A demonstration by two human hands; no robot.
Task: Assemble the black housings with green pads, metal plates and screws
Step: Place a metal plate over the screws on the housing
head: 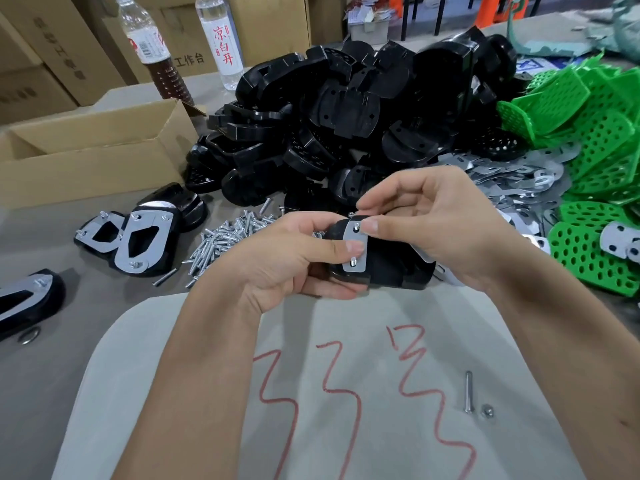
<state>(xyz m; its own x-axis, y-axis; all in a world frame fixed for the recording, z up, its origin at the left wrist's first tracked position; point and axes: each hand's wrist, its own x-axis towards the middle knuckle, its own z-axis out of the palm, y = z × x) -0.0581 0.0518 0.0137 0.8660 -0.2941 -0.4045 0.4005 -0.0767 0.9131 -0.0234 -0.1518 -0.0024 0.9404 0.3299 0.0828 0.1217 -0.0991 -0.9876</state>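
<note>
Left hand (277, 258) grips a black housing (384, 268) above the near edge of the counter (104, 292), fingers curled under it, thumb pressing on a narrow metal plate (356, 247) laid across the housing's top. Two screw ends poke up through the plate, one near each end. Right hand (433, 223) comes in from the right, fingers curled; its fingertip (370, 226) pinches the plate's upper end, beside the upper screw. Right-hand grip is narrow, on the plate; left-hand grip is closed around the housing.

Behind the hands sits a big heap of loose black housings (346, 116). Green perforated pads (595, 140) are piled at right, with a spread of flat metal plates (519, 181) between them and the black heap. A pile of loose screws (225, 237) lies just left of the left hand. Further left, finished housings with plates and screws fitted (138, 237) rest on the counter, one more at the far left edge (27, 299). An open cardboard box (93, 150) stands behind them, two bottles (152, 43) beyond it. A pale sheet with red scribbles (329, 393) covers the near counter; a single screw (468, 393) and a nut (486, 411) lie on it.
</note>
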